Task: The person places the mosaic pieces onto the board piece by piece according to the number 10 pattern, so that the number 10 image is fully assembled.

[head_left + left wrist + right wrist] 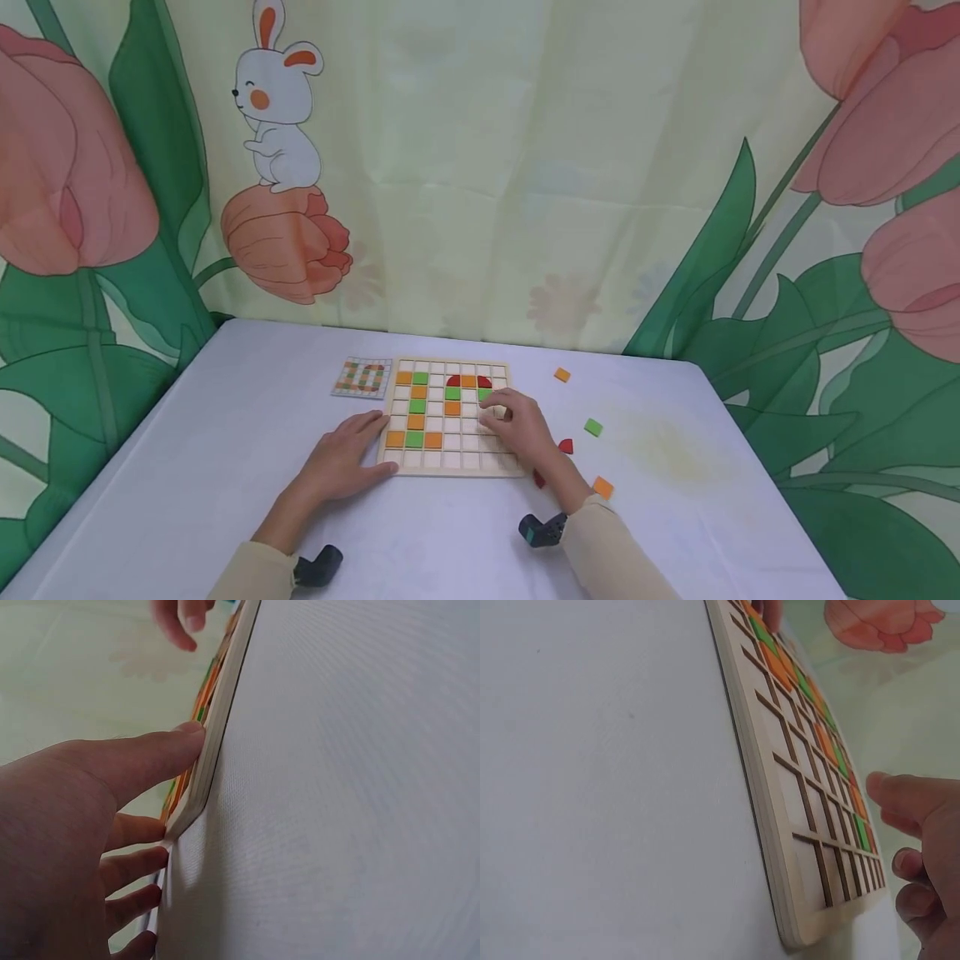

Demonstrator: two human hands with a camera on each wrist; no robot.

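Observation:
A wooden grid board [461, 460] lies on the table with orange, green and red tiles set in its cells. My left hand [343, 461] rests at its near left corner, thumb [169, 750] against the front edge and the other fingers spread along the left side. Over the board's right part is my right hand [521, 429], fingers bent, thumb and forefinger apart beside a green tile [484, 393]. No tile shows between them in the right wrist view, where the hand [930, 840] stands off the grid. Two red quarter-round tiles flank an orange tile [468, 382] in the upper row.
A printed pattern card [362, 377] lies left of the board. Loose to the right are an orange tile [562, 375], a green tile [593, 427], a red tile [566, 447], another red tile [539, 479] by the right wrist, and a nearer orange tile [603, 487].

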